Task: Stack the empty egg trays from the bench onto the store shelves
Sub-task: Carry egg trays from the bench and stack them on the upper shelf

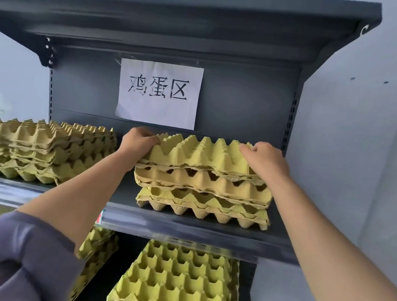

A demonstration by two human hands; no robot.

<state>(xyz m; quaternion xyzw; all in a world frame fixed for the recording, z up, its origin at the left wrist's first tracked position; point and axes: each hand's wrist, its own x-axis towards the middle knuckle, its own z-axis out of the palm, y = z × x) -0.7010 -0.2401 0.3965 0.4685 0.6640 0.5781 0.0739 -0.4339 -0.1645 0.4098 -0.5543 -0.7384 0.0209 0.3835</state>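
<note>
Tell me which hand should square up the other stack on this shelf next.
Probably left. The left hand grips the top tray at its left edge, nearest the other stack; the right hand holds the far edge.

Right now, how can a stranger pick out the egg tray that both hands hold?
Find the white paper sign on the grey back panel. Just below it, on the shelf, sits the right-hand stack of egg trays. The one wanted is the top tray, the only one gripped by the left hand and the right hand.
</note>
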